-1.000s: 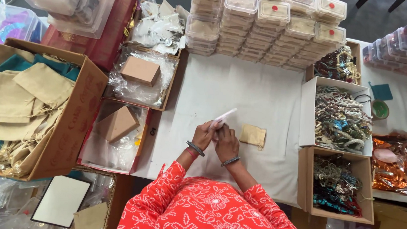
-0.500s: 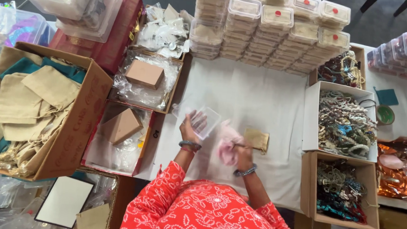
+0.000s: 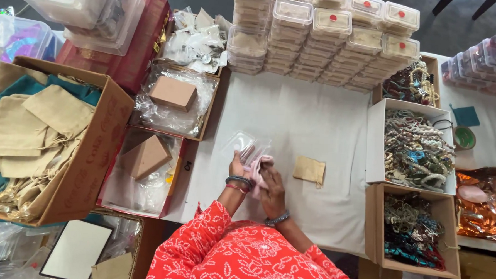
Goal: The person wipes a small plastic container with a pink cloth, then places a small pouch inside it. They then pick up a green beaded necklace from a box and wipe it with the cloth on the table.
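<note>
Near the middle of the white table (image 3: 293, 119), I see both hands closed around a clear plastic box and a pink cloth.

My view shows the left hand (image 3: 239, 166) gripping the clear plastic box (image 3: 244, 145), held open and tilted above the tabletop, while the right hand (image 3: 271, 186) presses the pink cloth (image 3: 259, 167) against it; the fingers overlap, so I cannot tell what lies inside the box. Just right of the hands a small beige pouch (image 3: 309, 170) lies flat. Stacked lidded containers (image 3: 325, 37) line the far edge, their tops cut off. Open cartons of beaded jewellery (image 3: 417, 147) stand at the right, too tangled to sort out. At the left, a cardboard box of cloth bags (image 3: 42, 136) runs out of frame.
</note>
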